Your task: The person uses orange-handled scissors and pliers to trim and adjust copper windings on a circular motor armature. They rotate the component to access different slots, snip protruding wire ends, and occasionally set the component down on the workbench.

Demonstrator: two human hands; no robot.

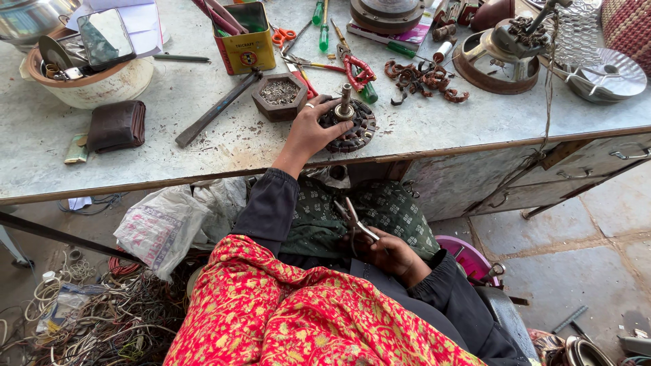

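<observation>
Copper-wound and dark, the motor stator (349, 125) sits near the front edge of the grey workbench (203, 146), its steel shaft pointing up. From where I stand, steadying it well seems to call for firm downward pressure on the rim, so it cannot turn on the gritty top. The left hand (308, 132) lies spread over its left side, fingers loosely open and touching the windings, a ring on 1 finger. The right hand (393, 254) rests down in the lap, closed around the handles of a pair of pliers (354, 220), jaws pointing up. Just left of the stator stands a hexagonal tray (279, 95) of filings; a yellow tin (245, 37) sits behind it.
</observation>
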